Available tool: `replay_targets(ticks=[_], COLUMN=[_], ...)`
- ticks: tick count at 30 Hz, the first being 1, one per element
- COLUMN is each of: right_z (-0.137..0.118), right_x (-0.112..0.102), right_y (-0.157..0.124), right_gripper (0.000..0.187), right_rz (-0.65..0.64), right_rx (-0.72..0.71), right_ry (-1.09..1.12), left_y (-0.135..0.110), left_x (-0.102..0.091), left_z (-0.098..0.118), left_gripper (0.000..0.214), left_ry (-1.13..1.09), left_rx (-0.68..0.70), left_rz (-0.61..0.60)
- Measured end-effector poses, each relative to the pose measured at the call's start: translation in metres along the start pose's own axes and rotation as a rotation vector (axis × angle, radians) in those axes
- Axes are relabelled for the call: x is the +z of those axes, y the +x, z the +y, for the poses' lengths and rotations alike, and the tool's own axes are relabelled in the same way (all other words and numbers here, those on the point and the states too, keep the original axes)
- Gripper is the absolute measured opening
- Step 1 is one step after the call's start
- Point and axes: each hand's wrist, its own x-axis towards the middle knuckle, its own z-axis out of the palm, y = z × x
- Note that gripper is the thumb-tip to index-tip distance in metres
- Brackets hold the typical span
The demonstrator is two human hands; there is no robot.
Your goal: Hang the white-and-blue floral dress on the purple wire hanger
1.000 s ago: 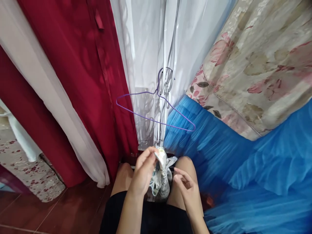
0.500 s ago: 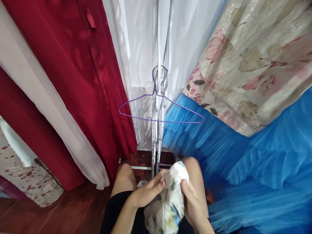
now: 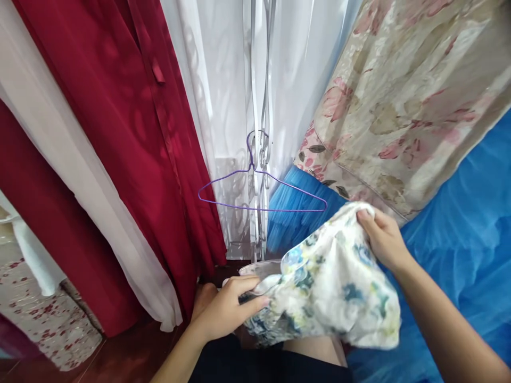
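Between my two hands a white floral cloth (image 3: 327, 287) with blue, green and yellow blotches is spread out above my lap. My left hand (image 3: 231, 303) pinches its left side between thumb and fingers. Raised higher, my right hand (image 3: 383, 234) grips the upper right corner, the thumb lying on top. The cloth sags in soft folds and is slightly blurred. Whether it is a garment or a plain piece, I cannot tell. Just beyond it, a purple wire hanger (image 3: 263, 209) hangs bare by its hook on a white metal stand.
Long dark red cloth (image 3: 159, 159) and cream cloth (image 3: 107, 223) hang at the left. White fabric (image 3: 223, 80) hangs behind the white metal stand (image 3: 257, 96). To the right are a beige floral cloth (image 3: 383, 117) and blue tulle (image 3: 447, 213). The floor (image 3: 120, 356) has reddish tiles.
The bunched cloth has been opened out and lifted. My right hand has moved up and to the right with its corner; my left hand has shifted slightly up while holding the other side.
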Motion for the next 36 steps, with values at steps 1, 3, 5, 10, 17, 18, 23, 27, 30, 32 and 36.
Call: replay_targets(ticks=[1, 3, 5, 10, 17, 18, 23, 27, 30, 32, 36], right_z=[0.0, -0.003, -0.008, -0.026, -0.039, -0.039, -0.044, -0.05, -0.049, -0.044, -0.037], right_x=[0.002, 0.012, 0.028, 0.085, 0.127, 0.127, 0.115, 0.1, 0.087, 0.082, 0.083], right_y=[0.02, 0.06, 0.098, 0.155, 0.136, 0.13, 0.11, 0.109, 0.115, 0.118, 0.116], right_gripper=[0.043, 0.041, 0.038, 0.028, 0.022, 0.023, 0.021, 0.023, 0.024, 0.022, 0.016], right_rz=[0.03, 0.033, -0.008, -0.305, -0.774, -0.802, -0.802, -0.806, -0.835, -0.833, -0.844], right_rx=[-0.019, -0.009, 0.02, 0.224, 0.469, 0.472, 0.47, 0.482, 0.478, 0.498, 0.558], right_ry=[0.027, 0.079, 0.109, 0.144, 0.156, 0.173, 0.329, 0.332, 0.27, 0.244, 0.237], left_y=[0.008, 0.026, 0.046, 0.084, 0.074, 0.069, 0.044, 0.031, 0.023, 0.019, 0.022], left_x=[-0.001, -0.001, -0.002, -0.022, -0.057, -0.063, -0.095, -0.12, -0.143, -0.162, -0.208], left_z=[0.008, 0.023, 0.035, 0.043, 0.002, -0.005, -0.022, -0.036, -0.054, -0.065, -0.068], left_gripper=[0.027, 0.023, 0.018, 0.019, 0.021, 0.021, 0.031, 0.037, 0.039, 0.032, 0.027], left_ry=[-0.034, -0.091, -0.156, -0.352, -0.405, -0.384, -0.277, 0.081, 0.374, 0.522, 0.681], left_rx=[0.033, 0.091, 0.135, 0.195, 0.097, 0.084, 0.012, -0.009, -0.034, -0.053, -0.084], left_rz=[0.026, 0.091, 0.166, 0.351, 0.508, 0.514, 0.372, 0.163, 0.12, 0.146, 0.239])
